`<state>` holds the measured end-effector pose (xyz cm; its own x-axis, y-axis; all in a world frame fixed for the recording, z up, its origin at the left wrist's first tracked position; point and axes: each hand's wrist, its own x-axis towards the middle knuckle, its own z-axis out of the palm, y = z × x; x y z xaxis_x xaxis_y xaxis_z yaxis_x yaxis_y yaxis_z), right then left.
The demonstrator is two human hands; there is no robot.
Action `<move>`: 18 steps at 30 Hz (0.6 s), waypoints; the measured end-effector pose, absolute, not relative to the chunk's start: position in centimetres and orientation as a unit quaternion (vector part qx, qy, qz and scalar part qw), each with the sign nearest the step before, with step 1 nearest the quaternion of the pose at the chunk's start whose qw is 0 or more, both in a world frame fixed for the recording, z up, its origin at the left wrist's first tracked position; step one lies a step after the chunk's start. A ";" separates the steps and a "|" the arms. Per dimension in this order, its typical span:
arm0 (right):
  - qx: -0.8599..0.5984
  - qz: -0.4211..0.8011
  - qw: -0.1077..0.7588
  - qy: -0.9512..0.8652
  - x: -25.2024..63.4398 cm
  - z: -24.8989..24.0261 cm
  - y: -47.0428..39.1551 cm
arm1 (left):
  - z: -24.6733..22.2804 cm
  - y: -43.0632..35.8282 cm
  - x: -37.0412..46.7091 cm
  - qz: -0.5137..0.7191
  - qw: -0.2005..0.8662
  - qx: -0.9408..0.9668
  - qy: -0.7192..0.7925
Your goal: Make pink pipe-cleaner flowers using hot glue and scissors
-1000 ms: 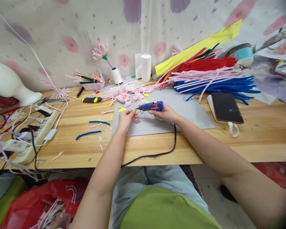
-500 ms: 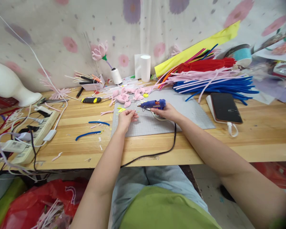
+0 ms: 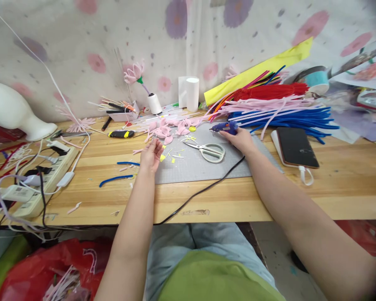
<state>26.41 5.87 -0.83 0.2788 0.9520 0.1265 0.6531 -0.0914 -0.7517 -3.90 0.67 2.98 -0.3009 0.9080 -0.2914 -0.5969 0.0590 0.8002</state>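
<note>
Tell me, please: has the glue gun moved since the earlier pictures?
Yes: it has moved right and farther back, judged against the mat beneath the glue gun.

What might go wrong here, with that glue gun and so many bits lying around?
The black cord runs to the table's front edge; if snagged, it might tug the blue glue gun in the right hand. The nozzle points towards the pink petals; if hot, it might mark them. The scissors lie near the cord, which could catch on them.
</note>
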 end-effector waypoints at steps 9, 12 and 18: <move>-0.700 0.034 0.265 -0.662 27.6 1.1 4.7 | 1.9 1.3 -5.5 0.735 0.444 0.147 0.491; -0.681 0.057 0.179 -0.708 28.2 2.5 3.7 | 1.7 1.4 -5.4 0.737 0.427 0.156 0.500; -0.528 0.200 0.167 -0.808 22.0 4.2 2.3 | 1.6 1.4 -5.2 0.729 0.406 0.179 0.521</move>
<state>21.99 2.31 4.22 -0.3866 0.9203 0.0594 0.7865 0.3627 -0.4998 -5.16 1.38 1.57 -0.6061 0.7785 -0.1632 -0.4060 -0.1263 0.9051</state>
